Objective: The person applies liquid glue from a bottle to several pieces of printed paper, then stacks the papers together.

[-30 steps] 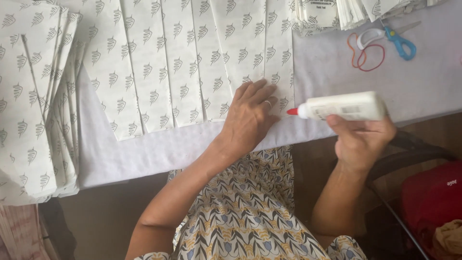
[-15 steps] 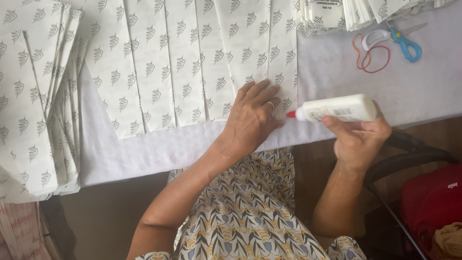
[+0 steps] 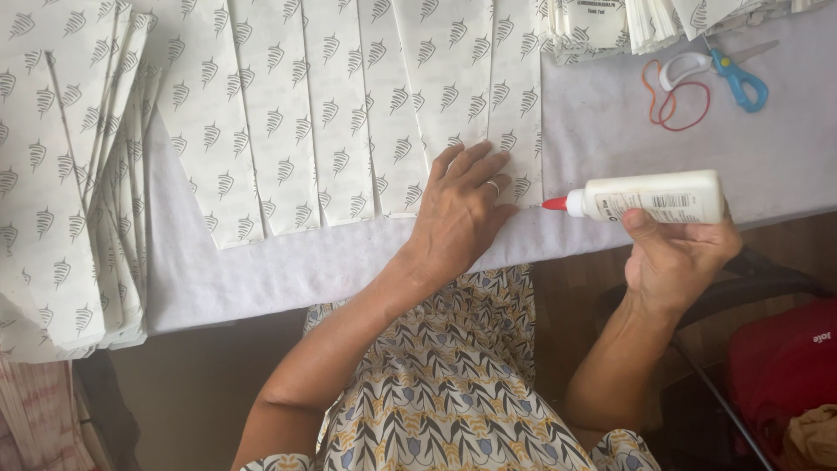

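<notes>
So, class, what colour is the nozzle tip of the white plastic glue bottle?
Red: the nozzle tip of the white plastic glue bottle, seen in the head view.

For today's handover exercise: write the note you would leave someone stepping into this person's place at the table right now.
Left hand: flat on the fanned row of patterned paper sheets, pressing down the rightmost ones.
Right hand: holds the white glue bottle sideways, red tip at the rightmost sheet's lower edge.
Nearby: a stack of the same sheets at far left; scissors and rubber bands at upper right.
Done: sheets laid out overlapping.
Left: no glue line visible on the edges.
</notes>
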